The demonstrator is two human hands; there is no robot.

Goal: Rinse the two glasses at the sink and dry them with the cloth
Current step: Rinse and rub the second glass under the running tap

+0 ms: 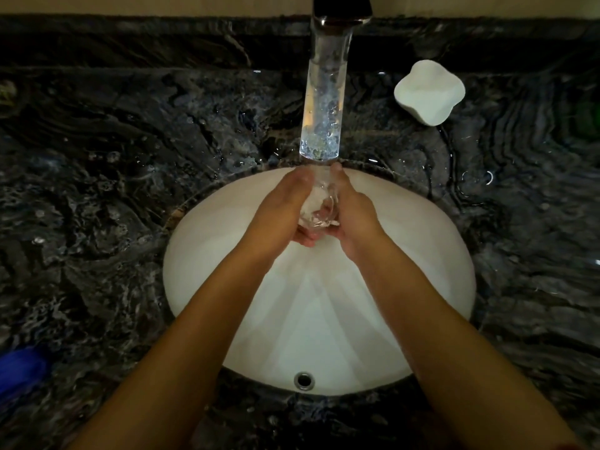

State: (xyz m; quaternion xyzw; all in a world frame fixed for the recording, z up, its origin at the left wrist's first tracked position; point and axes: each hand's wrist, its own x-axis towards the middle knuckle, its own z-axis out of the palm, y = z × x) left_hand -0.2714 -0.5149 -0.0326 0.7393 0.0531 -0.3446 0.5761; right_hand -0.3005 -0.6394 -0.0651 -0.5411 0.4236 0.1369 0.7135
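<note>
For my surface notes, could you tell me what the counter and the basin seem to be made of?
Counter: likely polished stone, dark with pale swirling veins and wet glints. Basin: probably glazed ceramic, plain white, smooth, softly shiny.

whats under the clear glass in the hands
Below the clear glass lies the white oval sink basin. Fingertips of the left hand and right hand show beneath it; palms and drain are hidden.

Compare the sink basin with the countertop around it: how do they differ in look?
The sink basin is plain white and smooth; the countertop is dark with swirling veins. The basin curves downward in a bowl; the countertop lies flat. Both look glossy.
</note>
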